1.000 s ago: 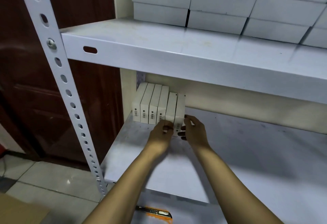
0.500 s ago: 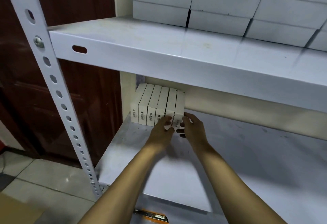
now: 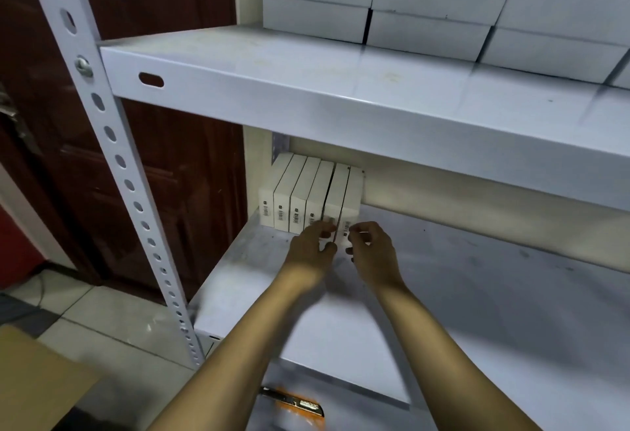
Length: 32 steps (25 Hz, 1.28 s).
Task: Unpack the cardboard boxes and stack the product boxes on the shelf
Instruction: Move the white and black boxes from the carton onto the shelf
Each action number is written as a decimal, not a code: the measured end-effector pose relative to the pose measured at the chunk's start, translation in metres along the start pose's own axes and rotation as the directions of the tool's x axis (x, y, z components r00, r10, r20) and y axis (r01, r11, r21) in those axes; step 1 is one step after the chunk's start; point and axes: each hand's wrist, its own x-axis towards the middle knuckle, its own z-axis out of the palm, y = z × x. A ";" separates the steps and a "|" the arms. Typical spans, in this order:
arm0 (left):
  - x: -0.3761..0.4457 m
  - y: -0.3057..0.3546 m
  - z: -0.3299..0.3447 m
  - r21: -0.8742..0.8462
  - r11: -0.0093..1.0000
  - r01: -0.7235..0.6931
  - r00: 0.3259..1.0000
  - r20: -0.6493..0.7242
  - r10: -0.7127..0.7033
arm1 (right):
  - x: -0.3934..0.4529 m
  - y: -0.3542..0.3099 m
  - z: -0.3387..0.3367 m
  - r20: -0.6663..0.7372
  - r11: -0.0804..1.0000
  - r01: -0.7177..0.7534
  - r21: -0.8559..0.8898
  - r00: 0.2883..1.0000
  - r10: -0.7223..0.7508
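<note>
Your hands are at the right end of the row of boxes [image 3: 308,192] standing in the back-left corner of the shelf [image 3: 477,294], under the upper shelf [image 3: 341,96]. Starting the row against the wall lets each new box lean on its neighbour. Your left hand [image 3: 312,250] has its fingers curled against the front of the second-last box; your right hand [image 3: 371,250] pinches the lower front edge of the last box [image 3: 353,202], likely to square both flush with the row. Motion blur hides how firm either grip is. Each box stands on a narrow edge, its long axis running front to back, its barcoded end facing you. More boxes [image 3: 426,21] lie flat above. An orange tool [image 3: 293,403] lies on the shelf below.
</note>
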 end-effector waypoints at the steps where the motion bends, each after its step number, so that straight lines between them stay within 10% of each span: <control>1: -0.003 -0.002 0.000 0.032 0.999 -0.002 1.000 -0.020 0.002 | -0.002 0.001 0.000 0.025 0.999 0.025 -0.026 0.999 -0.024; 15: -0.094 -0.006 -0.005 0.180 0.973 0.148 0.926 -0.372 -0.072 | -0.045 0.006 0.015 0.430 0.957 0.266 -0.112 0.882 -0.195; 32: -0.218 -0.048 -0.052 0.038 0.923 0.384 0.663 -0.707 -0.247 | -0.138 -0.026 0.094 0.704 0.897 0.407 0.172 0.586 -0.401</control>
